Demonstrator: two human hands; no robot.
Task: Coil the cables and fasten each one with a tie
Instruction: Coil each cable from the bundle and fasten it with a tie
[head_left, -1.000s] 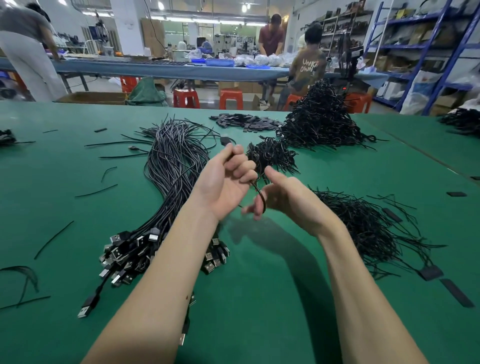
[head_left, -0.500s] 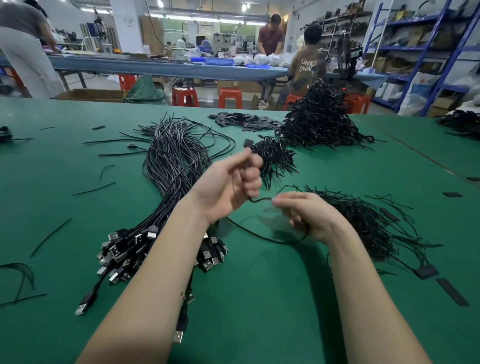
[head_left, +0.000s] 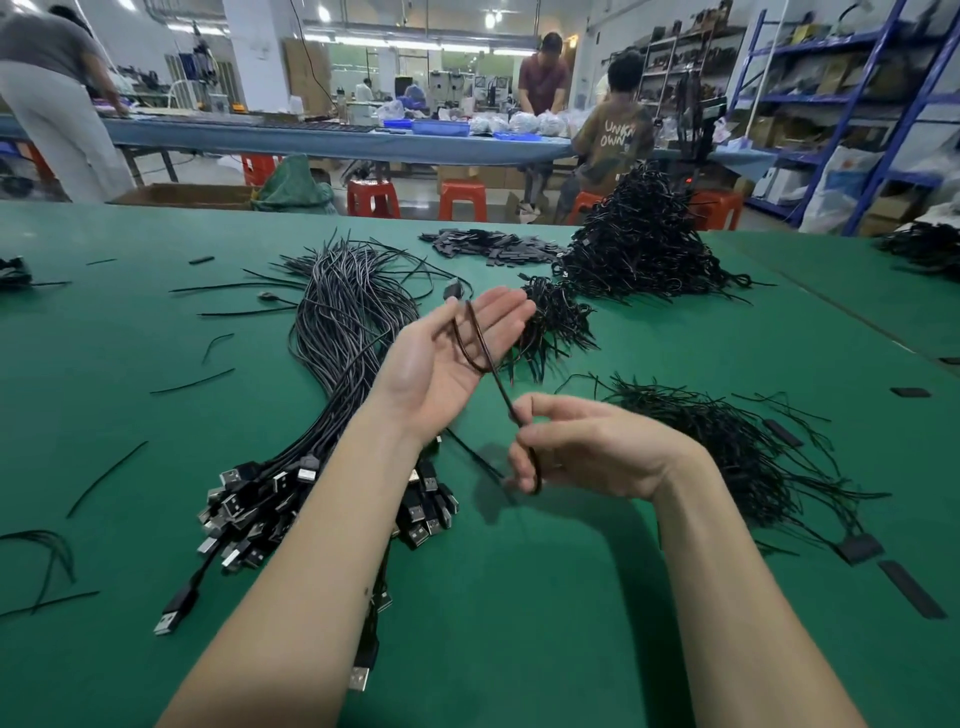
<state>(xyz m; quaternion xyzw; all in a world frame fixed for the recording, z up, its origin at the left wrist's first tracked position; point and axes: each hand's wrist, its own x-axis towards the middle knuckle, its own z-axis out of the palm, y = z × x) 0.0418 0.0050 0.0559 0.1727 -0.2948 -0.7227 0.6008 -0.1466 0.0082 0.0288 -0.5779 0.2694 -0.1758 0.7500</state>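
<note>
green felt-looking table (head_left: 519, 597) is sitting in a busy workshop with blue shelving (head_left: 857, 104) and red stools (head_left: 462, 200) behind. left hand (head_left: 452, 358) is lying palm-up with fingers stretched flat, a thin black cable (head_left: 475, 338) looping across it. right hand (head_left: 587, 447) is pinching that cable, above the table beside the glossy usb cable bundle (head_left: 332, 364) and wiry tie pile (head_left: 727, 441).

Your two arms come in low over the green table (head_left: 519, 623), and the cloth between and under them is bare. To your left lies the big bundle of cables (head_left: 343, 332), its plugs fanned out just beside your left arm. To your right, a messy heap of ties (head_left: 737, 447) sits near your right wrist. Straight ahead a tall black pile (head_left: 644, 244) blocks the way. Thin loose strands (head_left: 192, 382) dot the far left.
</note>
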